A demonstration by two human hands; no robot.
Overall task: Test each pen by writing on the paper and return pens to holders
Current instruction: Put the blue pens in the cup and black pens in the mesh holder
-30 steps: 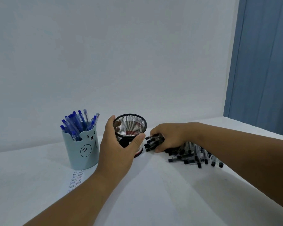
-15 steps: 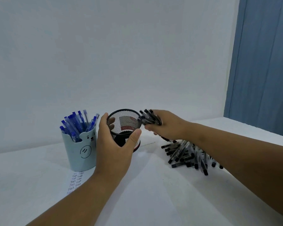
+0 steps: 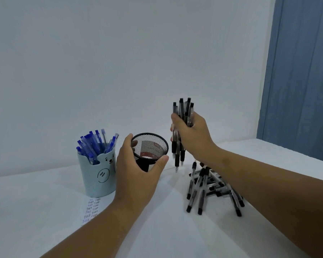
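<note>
Left hand [image 3: 136, 174] hides mesh holder [image 3: 153, 146] front; paper [image 3: 92, 209] partly under forearm, writing too small.

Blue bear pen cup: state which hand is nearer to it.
Left. The left hand grips the black mesh holder right beside the bear cup; the right hand holds a bundle of black pens beyond it.

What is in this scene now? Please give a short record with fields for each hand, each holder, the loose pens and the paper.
left hand: grips the black mesh holder
right hand: holds a bundle of black pens upright, right of the holder
mesh holder contents: no pens visible
blue bear holder: full of blue pens
loose black pens: piled on table
paper: handwritten "Test" lines
</note>
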